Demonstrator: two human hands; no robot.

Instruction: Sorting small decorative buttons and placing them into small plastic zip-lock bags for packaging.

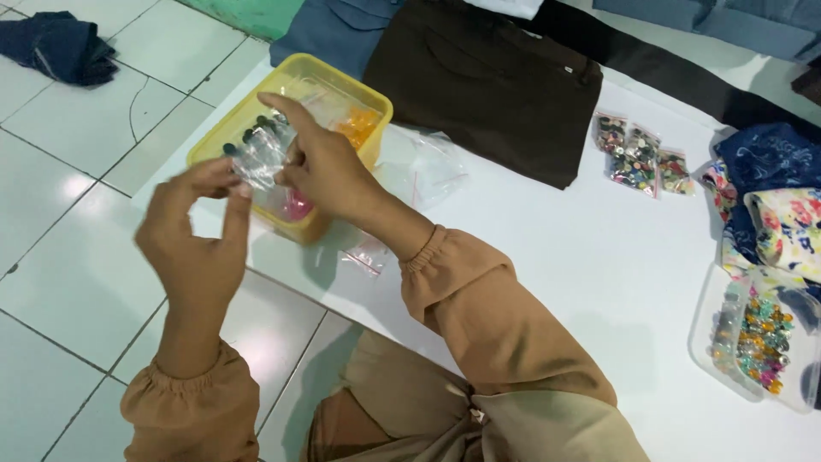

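Observation:
Both my hands are raised over a yellow plastic box (373,107) on the low white table (547,257). My left hand (198,233) and my right hand (318,162) pinch the two sides of a small clear plastic bag (259,154) with dark beads inside. The bag hangs just above the box's near rim. Inside the box lie more small bags, one with orange beads (357,125) and one with pink beads (296,205).
A dark brown folded cloth (487,90) lies beyond the box. Three small bead bags (640,158) sit to its right. Floral fabrics (782,214) and a clear tub of coloured beads (757,342) lie at the right. Empty clear bags (423,167) rest beside the box.

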